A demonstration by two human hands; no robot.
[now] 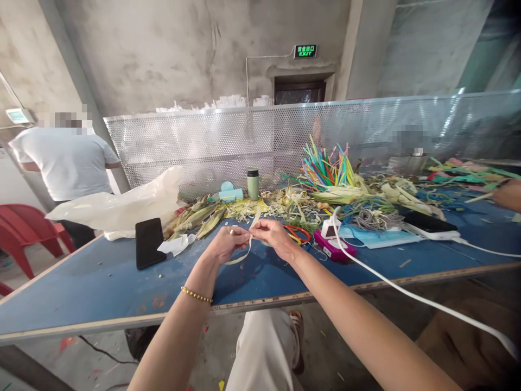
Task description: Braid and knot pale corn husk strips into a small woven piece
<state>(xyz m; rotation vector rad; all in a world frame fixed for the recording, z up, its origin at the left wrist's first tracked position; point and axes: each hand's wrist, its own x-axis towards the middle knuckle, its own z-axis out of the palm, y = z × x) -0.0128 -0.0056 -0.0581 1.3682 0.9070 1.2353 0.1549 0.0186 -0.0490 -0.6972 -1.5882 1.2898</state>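
Both hands meet above the near middle of the desk [101, 293], the left hand [228, 243] and the right hand [277, 239] almost tip to tip. Each grip is pinched nearly closed, thumb against fingers, and a thin pale strip [256, 217] runs between them; exactly where each fingertip bears on it is too small to tell. One end of the strip stands up above the fingers, and the rest curls down in a loose loop towards the desk. The strip looks dry and narrow, so a hard tug or sharp twist could split it, and a slack pinch could let the join slide apart. The hanging loop could also snag on the red and orange cords [299, 234] just beside the right hand, should the hands swing that way. Farther right, a white cable [382, 279] crosses the desk edge near the right forearm; an elbow catching it could drag the magenta box [336, 248]. On the left lies a black phone [148, 243] beside a crumpled white paper [177, 245]. Behind the hands, pale husk scraps [240, 210] lie before a green bottle [253, 185], where a dropped strip would be hard to pick out
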